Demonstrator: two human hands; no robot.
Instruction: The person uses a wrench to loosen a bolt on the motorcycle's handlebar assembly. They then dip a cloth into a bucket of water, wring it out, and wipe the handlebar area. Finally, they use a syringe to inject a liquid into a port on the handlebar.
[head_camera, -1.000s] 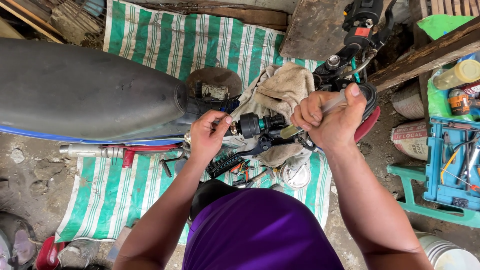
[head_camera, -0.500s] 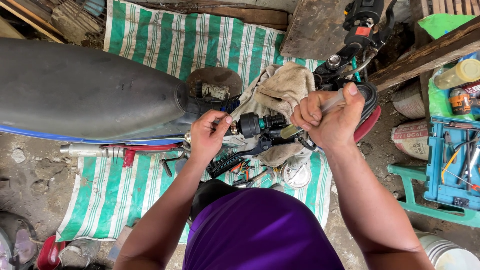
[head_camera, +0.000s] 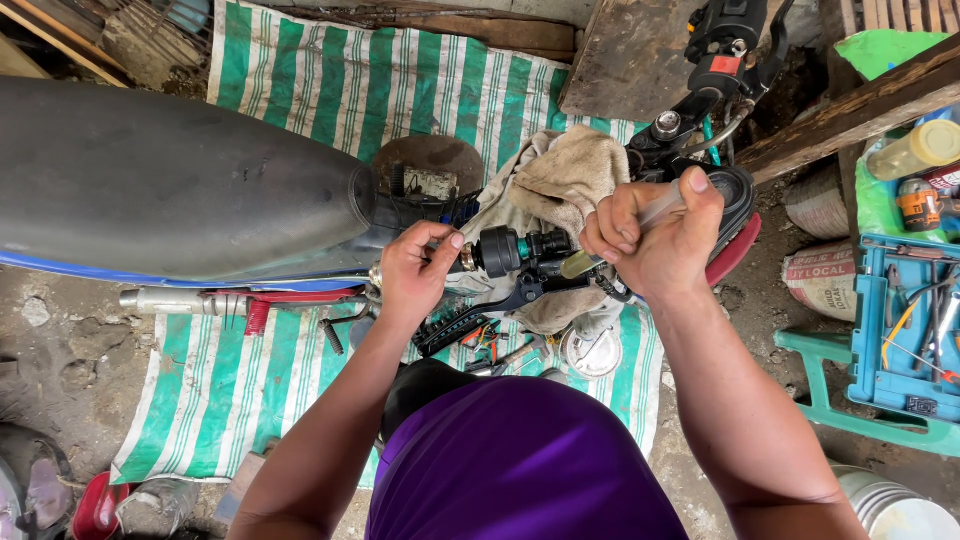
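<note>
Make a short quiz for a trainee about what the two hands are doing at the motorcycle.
1. True or false: the right hand grips a syringe-like clear tube.
2. What does the left hand touch? A) the black handlebar part B) the green bottle C) the blue tool case
3. What cloth lies behind the hands?

Key:
1. True.
2. A.
3. A beige rag, on the motorcycle above the green-striped tarp.

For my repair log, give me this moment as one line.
left hand: gripping handlebar end | right hand: holding clear-handled tool at black cylinder | rag: draped over bike | striped tarp: underneath
</note>
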